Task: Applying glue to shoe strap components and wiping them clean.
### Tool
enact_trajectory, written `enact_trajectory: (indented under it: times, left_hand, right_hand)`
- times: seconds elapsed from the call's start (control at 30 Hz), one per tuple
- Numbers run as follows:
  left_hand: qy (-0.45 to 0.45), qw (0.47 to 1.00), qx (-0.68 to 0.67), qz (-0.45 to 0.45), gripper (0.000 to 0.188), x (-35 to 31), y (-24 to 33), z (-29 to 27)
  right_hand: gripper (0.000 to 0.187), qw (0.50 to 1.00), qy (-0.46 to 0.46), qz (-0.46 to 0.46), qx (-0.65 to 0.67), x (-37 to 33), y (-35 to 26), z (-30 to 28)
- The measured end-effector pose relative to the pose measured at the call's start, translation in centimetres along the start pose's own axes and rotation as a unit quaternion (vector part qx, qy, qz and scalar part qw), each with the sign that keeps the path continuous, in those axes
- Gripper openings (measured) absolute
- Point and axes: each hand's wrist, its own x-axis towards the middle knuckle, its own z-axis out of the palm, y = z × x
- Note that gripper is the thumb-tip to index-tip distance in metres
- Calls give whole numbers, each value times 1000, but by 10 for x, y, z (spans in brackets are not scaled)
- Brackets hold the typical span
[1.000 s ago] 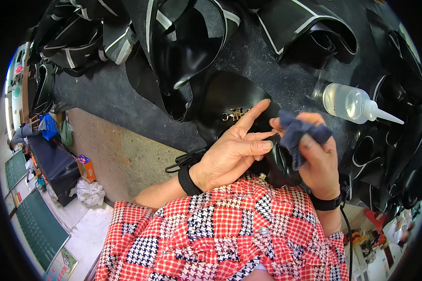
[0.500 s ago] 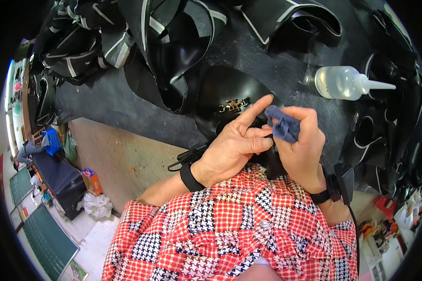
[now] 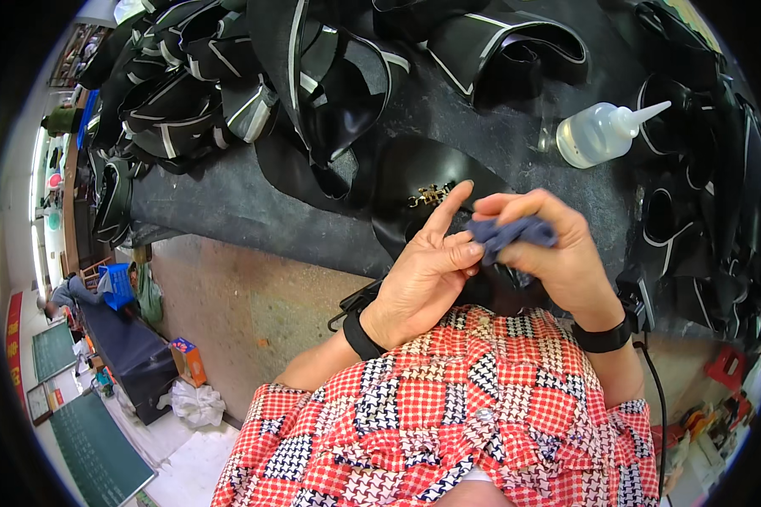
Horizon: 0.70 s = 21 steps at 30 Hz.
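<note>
Left hand (image 3: 423,275): fingers spread, index raised, steadying a black leather piece (image 3: 414,182) with a gold buckle (image 3: 429,195) at 12 o'clock of the hand. Right hand (image 3: 558,253): pinching a blue cloth (image 3: 509,232), touching the left fingertips. Clear squeeze bottle (image 3: 600,131): lying at 1 o'clock, well apart, on the dark worktable (image 3: 203,190).

A clear squeeze bottle (image 3: 596,133) with a pointed nozzle lay on its side on the dark worktable (image 3: 220,198). Black pieces with pale edging (image 3: 203,93) were heaped along the table's far side. Below, an orange box (image 3: 188,362) sat on the floor near a blue crate (image 3: 117,286).
</note>
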Motion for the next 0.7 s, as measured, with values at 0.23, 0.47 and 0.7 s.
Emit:
enact_trajectory:
  times: [0.23, 0.47, 0.7]
  left_hand:
    - [-28, 999, 15, 7, 72, 0, 0, -2]
    - [-3, 999, 31, 13, 79, -1, 4, 12]
    - [-5, 1000, 15, 1, 74, -4, 9, 3]
  right_hand:
    - [20, 948, 54, -143, -279, 1, 11, 11]
    - [20, 977, 170, -44, -125, 8, 5, 13]
    - [18, 987, 57, 62, 140, -1, -4, 0]
